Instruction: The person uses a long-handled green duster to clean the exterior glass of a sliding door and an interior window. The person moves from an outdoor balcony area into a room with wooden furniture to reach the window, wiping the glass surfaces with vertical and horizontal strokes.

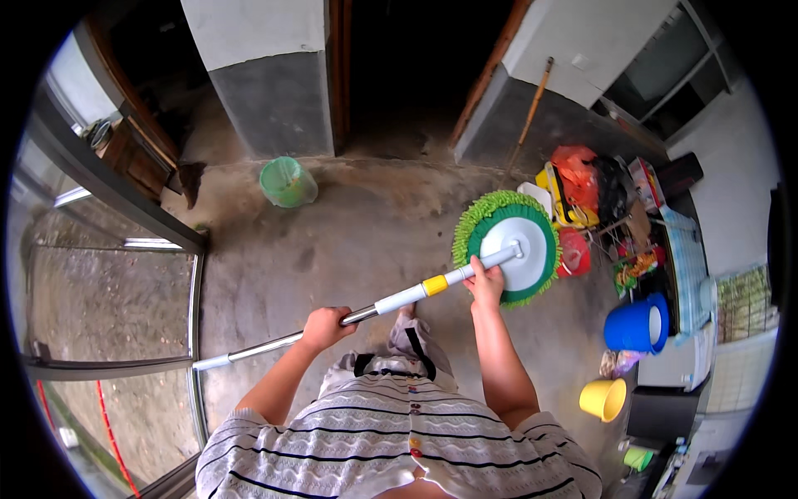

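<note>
Across the front of my body I hold a mop (402, 298) with a telescopic pole, silver and light grey with a yellow collar. Its round head, a pale disc with a dark green ring and a bright green shaggy fringe, is raised at the right. My left hand (327, 328) is closed round the metal part of the pole. Near the head, my right hand (485, 284) grips the grey end of the pole just below the joint. The pole's far end reaches left towards the glass door frame.
A green bin (288, 182) stands by the wall. At the right are a red bucket (573, 252), a blue bucket (629, 325), a yellow bucket (602, 399) and piled bags (575, 179). A wooden stick (532, 112) leans near the doorway. The glass door's frame (196, 312) borders the left.
</note>
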